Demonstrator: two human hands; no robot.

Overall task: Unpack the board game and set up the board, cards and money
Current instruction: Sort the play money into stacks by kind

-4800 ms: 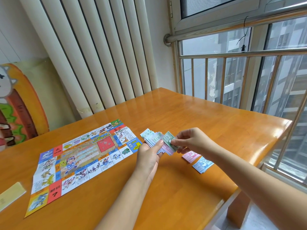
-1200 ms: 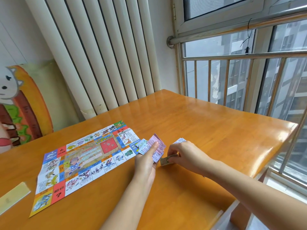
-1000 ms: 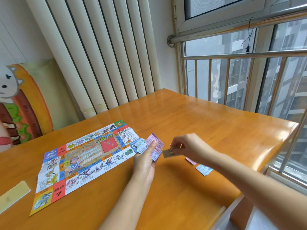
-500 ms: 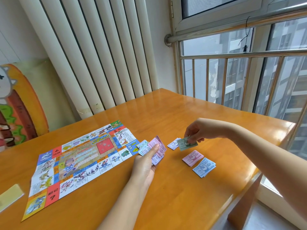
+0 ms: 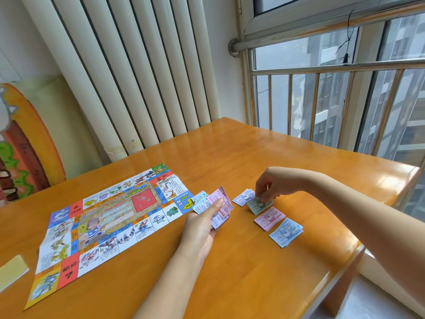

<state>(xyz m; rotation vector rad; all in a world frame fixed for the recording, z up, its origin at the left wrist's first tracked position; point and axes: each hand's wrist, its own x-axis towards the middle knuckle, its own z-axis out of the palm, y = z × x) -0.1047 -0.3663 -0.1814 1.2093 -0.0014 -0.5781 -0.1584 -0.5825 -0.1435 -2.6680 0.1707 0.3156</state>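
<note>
So the sorting is moving along: a second ago the right hand [image 5: 270, 187] was pulling a single greenish paper banknote [image 5: 259, 204] out of the fan, and now it's setting that note down on the glossy orange wooden table [image 5: 230, 146]. The note is landing in the gap between the small pile of pale purple notes [image 5: 242, 197] and the pile of pink notes [image 5: 269, 218], and the pile of blue notes [image 5: 286, 231] is sitting just nearer than those. The thumb and fingertips are still pinching the note's far edge, so I'm reading it as not let go yet. The left hand [image 5: 202, 224] is hanging about where it was, thumb clamping the mixed fan of pink and bluish paper money [image 5: 216, 204] just beside the corner of the colourful unfolded paper game board [image 5: 110, 217], which is lying flat and hasn't budged. My guess is green is becoming a fourth stack, so the money is getting split by colour with a good chunk still left to deal out. There's also a pale yellow flat card-like thing [image 5: 11, 270] sitting untouched at the left edge.
</note>
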